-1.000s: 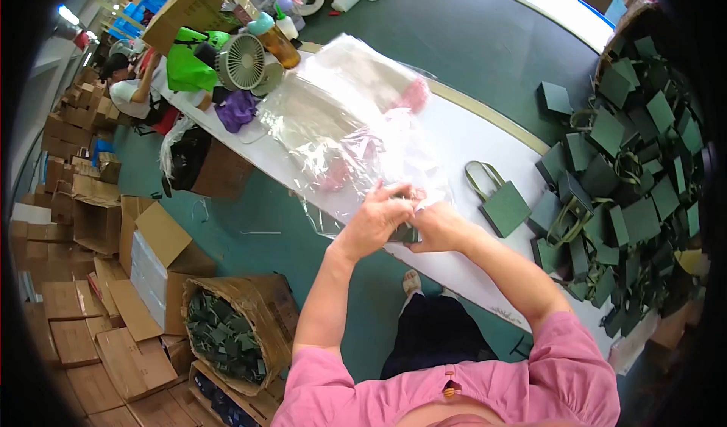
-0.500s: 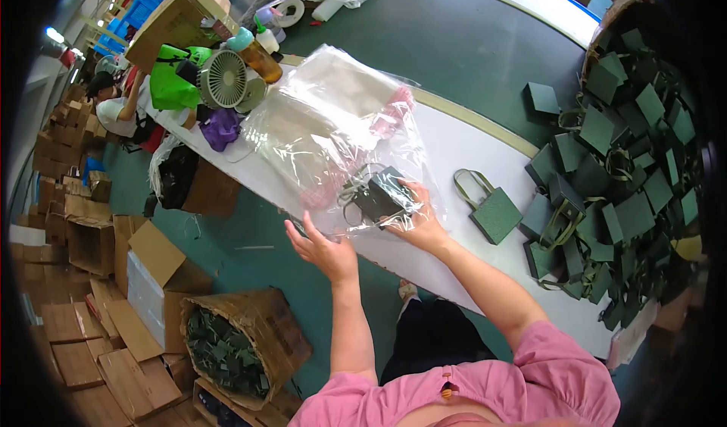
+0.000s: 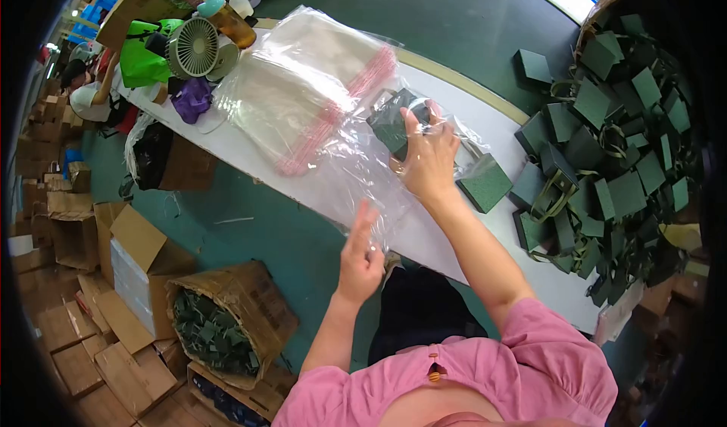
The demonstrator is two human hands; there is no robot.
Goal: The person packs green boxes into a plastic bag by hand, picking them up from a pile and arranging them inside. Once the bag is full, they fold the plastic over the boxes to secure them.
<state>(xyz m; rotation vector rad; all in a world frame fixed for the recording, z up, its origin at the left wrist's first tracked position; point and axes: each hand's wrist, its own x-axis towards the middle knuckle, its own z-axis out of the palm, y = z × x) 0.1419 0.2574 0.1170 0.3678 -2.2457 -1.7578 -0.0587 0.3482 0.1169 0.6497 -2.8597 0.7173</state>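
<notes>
My right hand lies over a dark green box that is wrapped in clear plastic film, its fingers bent onto the box and film. Near the table's front edge, my left hand is beside the loose end of that clear film; its fingers are blurred, and whether they pinch the film is unclear. A stack of clear bags with pink edges lies behind, to the left. One more green box rests on the white table, just right of my right hand.
Many green boxes with handles pile up on the right. On the far left of the table stand a fan, a bottle and a green bag. Below are an open carton of green pieces and a seated person.
The green box has moved up and right with my right hand, away from the bag stack. My left hand has shifted right and down. The view has also shifted.
</notes>
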